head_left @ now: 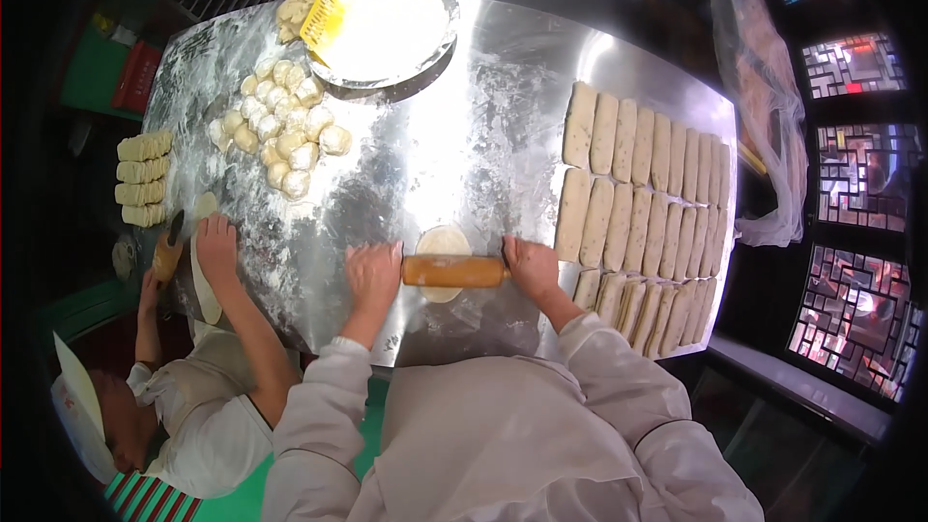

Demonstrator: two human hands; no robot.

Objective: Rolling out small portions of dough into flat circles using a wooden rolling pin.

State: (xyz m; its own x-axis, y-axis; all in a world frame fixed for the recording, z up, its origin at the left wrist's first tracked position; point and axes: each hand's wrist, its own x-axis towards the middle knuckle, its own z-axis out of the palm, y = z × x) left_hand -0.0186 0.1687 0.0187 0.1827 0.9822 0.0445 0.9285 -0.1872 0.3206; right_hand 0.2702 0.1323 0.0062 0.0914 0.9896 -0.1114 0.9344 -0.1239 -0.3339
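A wooden rolling pin (454, 272) lies across a flattened round of dough (441, 240) on the floured steel table (493, 97). My left hand (373, 280) grips the pin's left end and my right hand (530, 271) grips its right end, both with curled fingers. Rows of long, speckled dough strips (604, 217) cover the right part of the table. A pile of floured dough balls (285, 126) sits up and left of my hands.
A large bowl of flour (396, 24) with a yellow scraper (321, 24) and a dough lump (290, 14) stands at the back. At left, a co-worker (174, 406) handles a dough piece beside stacked dough strips (143, 179). Plastic sheeting (773, 135) hangs at right.
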